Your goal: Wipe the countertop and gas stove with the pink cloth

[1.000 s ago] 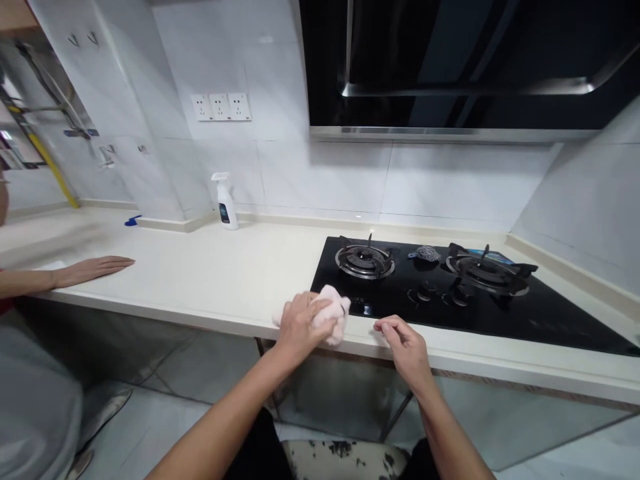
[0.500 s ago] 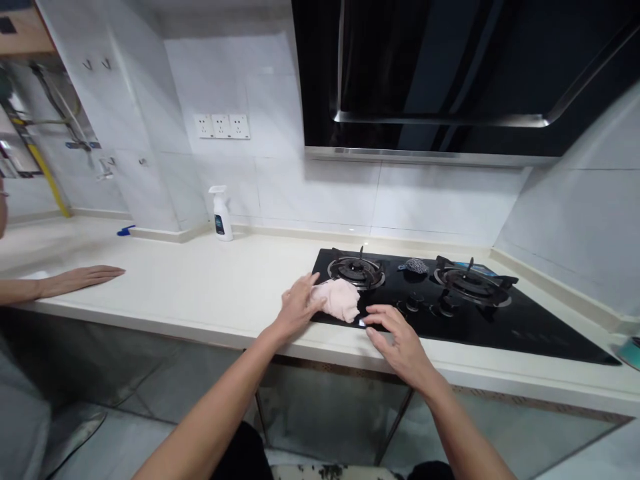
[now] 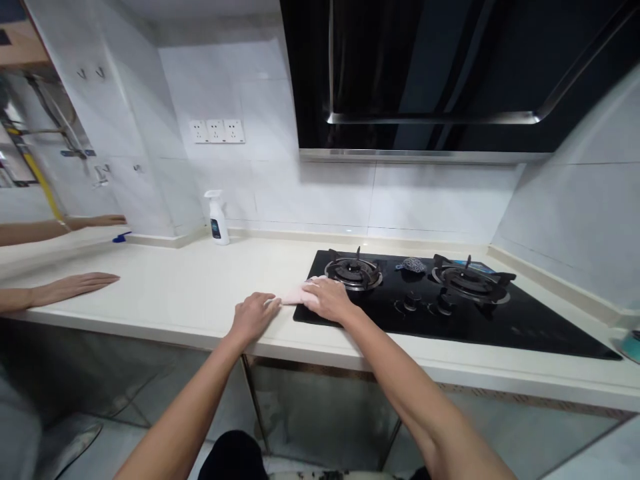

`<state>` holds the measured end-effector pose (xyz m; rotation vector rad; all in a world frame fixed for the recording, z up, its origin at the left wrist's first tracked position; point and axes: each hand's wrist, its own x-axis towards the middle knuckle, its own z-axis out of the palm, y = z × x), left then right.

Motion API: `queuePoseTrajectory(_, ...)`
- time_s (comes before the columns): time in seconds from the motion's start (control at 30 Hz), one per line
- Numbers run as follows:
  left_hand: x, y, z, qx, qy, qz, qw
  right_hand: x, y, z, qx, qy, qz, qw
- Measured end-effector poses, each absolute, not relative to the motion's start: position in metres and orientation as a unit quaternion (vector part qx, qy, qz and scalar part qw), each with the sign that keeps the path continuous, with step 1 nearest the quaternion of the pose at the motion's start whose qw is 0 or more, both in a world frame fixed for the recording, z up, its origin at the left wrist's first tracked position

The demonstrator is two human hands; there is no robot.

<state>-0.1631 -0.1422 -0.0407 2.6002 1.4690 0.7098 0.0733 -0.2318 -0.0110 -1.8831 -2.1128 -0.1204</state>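
A pale pink cloth (image 3: 295, 295) lies at the left edge of the black glass gas hob (image 3: 500, 320), half on the cream counter (image 3: 200, 287). My right hand (image 3: 327, 298) rests on top of the cloth, fingers curled over it and pressing it down. My left hand (image 3: 254, 315) lies on the counter just left of the cloth, its fingertips touching the cloth's left end. Most of the cloth is hidden under my right hand.
Two burners (image 3: 354, 271) (image 3: 470, 279) and a steel scourer (image 3: 413, 265) sit on the hob under a black hood (image 3: 450, 73). A white spray bottle (image 3: 217, 219) stands by the wall. Another person's hands (image 3: 75, 287) (image 3: 100, 221) rest on the counter at far left.
My right hand crossed over and took over the cloth from my left. The cloth slid left to the hob's edge. A second hand of the other person appeared at far left.
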Motion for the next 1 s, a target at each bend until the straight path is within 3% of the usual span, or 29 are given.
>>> queuePoseTrajectory(0.3, -0.162, -0.147, -0.044, 0.843, 0.509, 0.173, 0.017, 0.126, -0.3, -0.025, -0.716, -0.679, -0.083, 0.135)
queuePoseTrajectory(0.57, -0.159, -0.154, -0.048, 0.853, 0.488, 0.186, 0.006, 0.183, -0.42, -0.057, -0.821, -0.515, -0.238, 0.066)
queuePoseTrajectory(0.73, -0.156, -0.158, -0.047, 0.852, 0.484, 0.2, 0.012, 0.153, -0.413, -0.06, -0.842, -0.456, -0.261, 0.125)
queuePoseTrajectory(0.9, -0.156, -0.159, -0.044, 0.849, 0.484, 0.209, 0.032, 0.072, -0.347, -0.05, -0.76, -0.578, -0.181, 0.238)
queuePoseTrajectory(1.0, -0.159, -0.156, -0.043, 0.848, 0.484, 0.211, 0.034, 0.022, -0.316, -0.041, -0.695, -0.657, -0.132, 0.262)
